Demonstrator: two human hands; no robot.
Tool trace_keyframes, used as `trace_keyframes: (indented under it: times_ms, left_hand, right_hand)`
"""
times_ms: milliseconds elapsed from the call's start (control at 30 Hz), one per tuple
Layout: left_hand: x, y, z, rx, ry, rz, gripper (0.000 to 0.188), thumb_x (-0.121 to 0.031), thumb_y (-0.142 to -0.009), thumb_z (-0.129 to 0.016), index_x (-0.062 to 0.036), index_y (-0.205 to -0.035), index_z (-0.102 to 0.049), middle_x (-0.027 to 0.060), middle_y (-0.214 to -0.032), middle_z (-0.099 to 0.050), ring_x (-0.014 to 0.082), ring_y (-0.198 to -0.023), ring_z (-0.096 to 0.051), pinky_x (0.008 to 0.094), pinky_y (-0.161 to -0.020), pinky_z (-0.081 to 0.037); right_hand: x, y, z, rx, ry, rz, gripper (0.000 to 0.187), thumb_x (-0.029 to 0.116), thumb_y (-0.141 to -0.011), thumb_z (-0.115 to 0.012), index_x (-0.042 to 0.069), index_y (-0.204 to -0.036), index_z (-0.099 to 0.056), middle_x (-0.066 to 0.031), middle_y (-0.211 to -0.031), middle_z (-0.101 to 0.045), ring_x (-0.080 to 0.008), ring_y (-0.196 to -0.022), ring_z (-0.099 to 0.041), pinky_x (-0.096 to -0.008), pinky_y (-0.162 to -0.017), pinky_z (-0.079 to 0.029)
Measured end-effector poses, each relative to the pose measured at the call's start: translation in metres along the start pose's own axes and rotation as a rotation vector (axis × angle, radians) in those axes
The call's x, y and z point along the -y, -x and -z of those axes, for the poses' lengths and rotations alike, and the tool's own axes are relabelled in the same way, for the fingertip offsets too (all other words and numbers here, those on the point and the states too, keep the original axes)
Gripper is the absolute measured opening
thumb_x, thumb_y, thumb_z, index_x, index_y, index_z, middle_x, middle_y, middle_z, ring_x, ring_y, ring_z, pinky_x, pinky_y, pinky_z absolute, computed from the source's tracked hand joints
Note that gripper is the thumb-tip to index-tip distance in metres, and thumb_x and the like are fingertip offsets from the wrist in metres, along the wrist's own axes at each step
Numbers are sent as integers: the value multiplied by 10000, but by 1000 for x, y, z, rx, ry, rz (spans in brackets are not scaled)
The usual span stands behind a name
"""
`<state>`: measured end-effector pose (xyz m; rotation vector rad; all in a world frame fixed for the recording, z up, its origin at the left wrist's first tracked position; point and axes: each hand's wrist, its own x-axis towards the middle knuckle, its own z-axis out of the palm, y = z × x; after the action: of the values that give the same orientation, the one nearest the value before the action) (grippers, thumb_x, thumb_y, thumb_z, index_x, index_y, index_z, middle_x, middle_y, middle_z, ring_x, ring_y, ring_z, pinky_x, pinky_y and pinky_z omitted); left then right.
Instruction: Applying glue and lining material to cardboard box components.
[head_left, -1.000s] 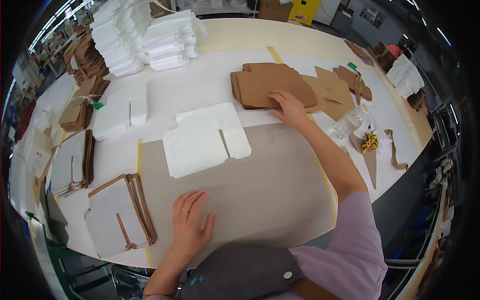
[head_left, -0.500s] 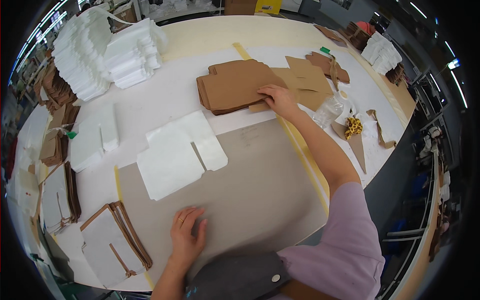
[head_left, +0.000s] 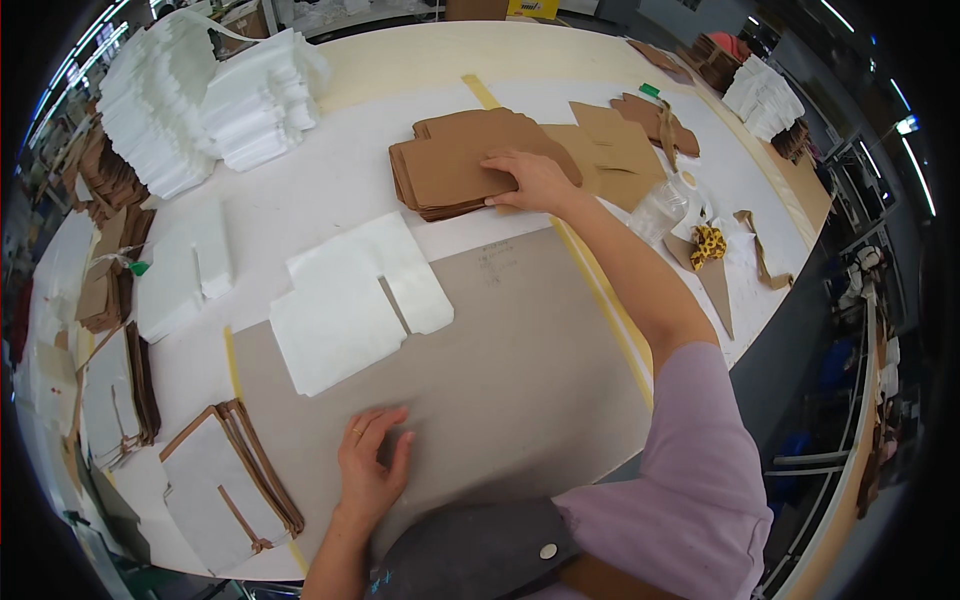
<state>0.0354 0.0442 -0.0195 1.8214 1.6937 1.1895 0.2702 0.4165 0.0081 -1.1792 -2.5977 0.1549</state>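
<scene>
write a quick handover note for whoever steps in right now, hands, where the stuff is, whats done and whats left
Right hand: stretched out, palm down on the stack of brown card pieces; nothing lifted.
Left hand: flat on the grey mat, holding nothing.
White cut sheet lies on the mat's far left corner, beyond the left hand.
Finished-looking bags with brown handles lie to the left; white stacks at the far left.
Done: apparently some bags assembled.
Left: a brown piece is not yet pulled off the stack, and the white sheet lies untouched.
</scene>
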Motion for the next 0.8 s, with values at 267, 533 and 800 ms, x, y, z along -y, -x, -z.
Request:
trace_keyframes:
  times_ms: [267, 533, 800]
  left_hand:
    - [3, 4, -2, 34, -10, -2, 261, -25, -760, -724, -37, -1014, -667, 130, -989, -663, 318, -943, -611, 385, -810, -500]
    - [2, 4, -2, 48, -1, 6, 258, -27, -758, -725, -39, -1009, -669, 128, -986, -664, 318, -952, -611, 387, -830, -496]
    - [0, 1, 0, 48, 5, 20, 254, -29, -762, -724, -38, -1011, -671, 124, -988, -665, 316, -958, -609, 384, -832, -496]
  right_hand:
    - [2, 4, 5, 144, 1, -31, 738, 533, -732, -750, 127, -1321, -569, -97, -1424, -484, -287, -1280, -478, -406, -1032, -424]
    - [14, 10, 6, 89, 42, 9, 665, 510, -735, -758, 147, -1273, -609, -49, -1391, -520, -257, -1223, -530, -369, -983, -461]
    - [17, 1, 7, 76, 19, 85, 548, 472, -777, -738, 136, -1202, -652, -33, -1319, -576, -242, -1171, -562, -367, -938, -487]
